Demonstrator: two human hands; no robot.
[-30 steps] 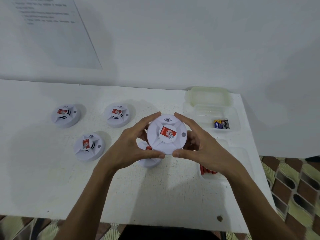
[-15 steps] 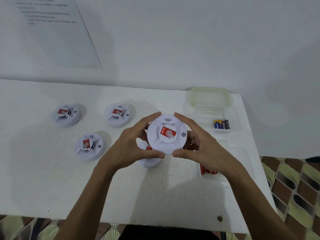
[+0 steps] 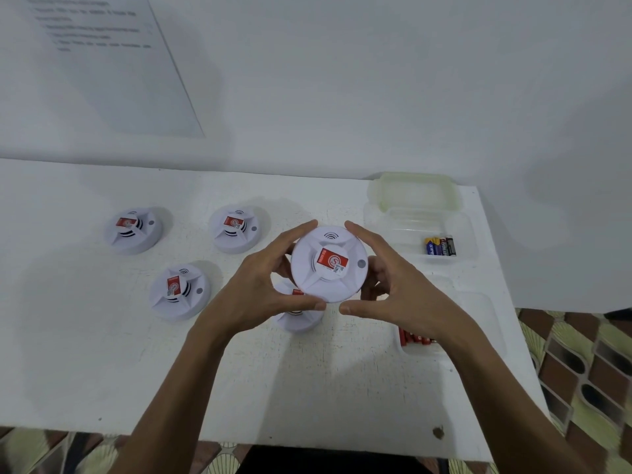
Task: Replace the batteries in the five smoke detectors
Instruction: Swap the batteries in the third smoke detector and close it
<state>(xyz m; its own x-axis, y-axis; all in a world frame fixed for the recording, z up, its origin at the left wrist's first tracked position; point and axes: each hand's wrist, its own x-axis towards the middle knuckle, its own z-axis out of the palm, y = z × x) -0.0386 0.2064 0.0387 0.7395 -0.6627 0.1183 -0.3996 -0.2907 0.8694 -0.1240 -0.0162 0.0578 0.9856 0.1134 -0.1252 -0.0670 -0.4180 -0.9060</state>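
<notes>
A person holds one detector (image 3: 329,263) up over the middle of the table (image 3: 85,336), closer to its right edge than its left. The left hand (image 3: 253,294) grips the detector's left rim, fingers curled over the top and thumb under the near side. The right hand (image 3: 403,297) grips the right rim the same way. The two thumbs nearly meet below it, so the detector sits between the palms.

The detector is round, so it has no long axis. Its domed face, with the red label, tilts up toward the person. The sound mark points at the far edge and the small button at the right edge.

A second detector (image 3: 297,319) lies on the table just under the hands, mostly hidden. Three more lie toward the left: the left detector (image 3: 132,230) and the middle detector (image 3: 236,229) nearer the far edge, and the near detector (image 3: 179,290) closer in.

At the far right corner a clear box (image 3: 386,217) holds a few batteries (image 3: 441,246), with its lid (image 3: 413,193) behind it. Red batteries (image 3: 415,336) lie in a tray (image 3: 478,319) by the right edge, partly behind the right wrist.
</notes>
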